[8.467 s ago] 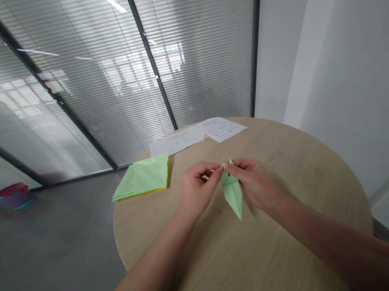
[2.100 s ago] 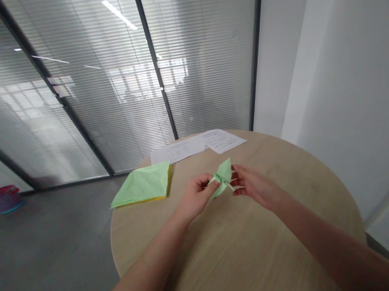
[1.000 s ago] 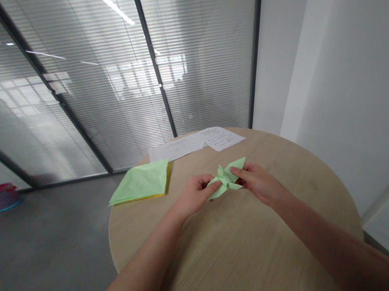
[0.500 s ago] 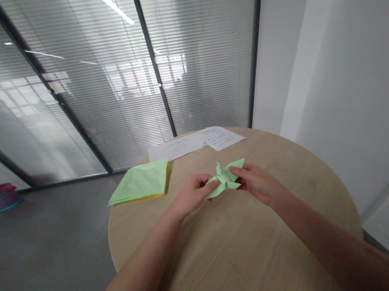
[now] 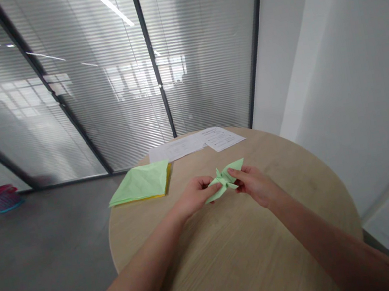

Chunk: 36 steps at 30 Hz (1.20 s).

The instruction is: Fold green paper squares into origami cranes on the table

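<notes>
Between my two hands is a light green paper crane (image 5: 225,178), folded with two wings spread out and narrow points sticking up and down from its middle. My left hand (image 5: 198,194) pinches the left wing, thumb on top and fingers bent underneath. Closed on the right wing, my right hand (image 5: 254,182) has its thumb pressed on the paper and its fingertips partly hidden below. The crane is held just over the round wooden table (image 5: 237,258); whether it touches the top I cannot tell.
A stack of green and yellow paper (image 5: 141,182) lies at the table's left edge. Printed white sheets (image 5: 221,138) lie at the far edge. Beyond stands a glass partition with blinds (image 5: 199,64); a white wall (image 5: 364,85) is on the right. A red and blue basket (image 5: 1,199) sits on the floor.
The crane has tilted slightly, its left wing lower, and its upward point looks shorter. My right hand has shifted a little to the left. Both hands keep their hold.
</notes>
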Available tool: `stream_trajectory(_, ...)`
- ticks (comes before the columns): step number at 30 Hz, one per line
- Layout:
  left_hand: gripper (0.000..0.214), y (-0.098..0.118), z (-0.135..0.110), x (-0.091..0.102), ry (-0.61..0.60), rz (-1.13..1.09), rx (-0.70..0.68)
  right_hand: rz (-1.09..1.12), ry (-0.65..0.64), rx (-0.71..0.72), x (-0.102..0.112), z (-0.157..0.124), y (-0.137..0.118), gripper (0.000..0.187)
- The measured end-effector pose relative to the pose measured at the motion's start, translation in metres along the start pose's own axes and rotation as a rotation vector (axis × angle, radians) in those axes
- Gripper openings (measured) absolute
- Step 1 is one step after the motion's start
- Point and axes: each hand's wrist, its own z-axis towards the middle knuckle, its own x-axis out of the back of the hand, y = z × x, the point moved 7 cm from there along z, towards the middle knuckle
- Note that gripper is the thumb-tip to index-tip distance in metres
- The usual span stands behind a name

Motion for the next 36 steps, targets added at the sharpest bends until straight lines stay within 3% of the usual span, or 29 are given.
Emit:
stream_trajectory(15, 0.036, 0.003, -0.003, 0.004, 0.046, -0.127, 0.015, 0.143, 0.008, -0.062, 0.003, 0.002, 0.004, 0.034)
stream_trajectory(21, 0.034, 0.003, -0.001, 0.004, 0.09, -0.17, 0.003, 0.035, 0.006, -0.05, 0.008, 0.005, 0.006, 0.044)
stream_trajectory(27, 0.039, -0.008, 0.004, 0.015, 0.231, -0.173, 0.0, -0.21, 0.145, 0.128, 0.024, 0.009, -0.007, 0.054)
stream_trajectory(30, 0.041, -0.016, 0.007, 0.016, 0.258, -0.168, 0.019, -0.196, 0.067, 0.263, 0.013, 0.006, -0.017, 0.041)
stream_trajectory(33, 0.047, -0.022, 0.011, 0.011, 0.219, -0.154, 0.042, -0.236, -0.038, 0.289, 0.0, 0.005, -0.013, 0.043)
stream_trajectory(36, 0.052, -0.03, 0.013, 0.003, 0.158, -0.146, 0.094, -0.35, 0.0, 0.294, 0.005, 0.009, -0.004, 0.026)
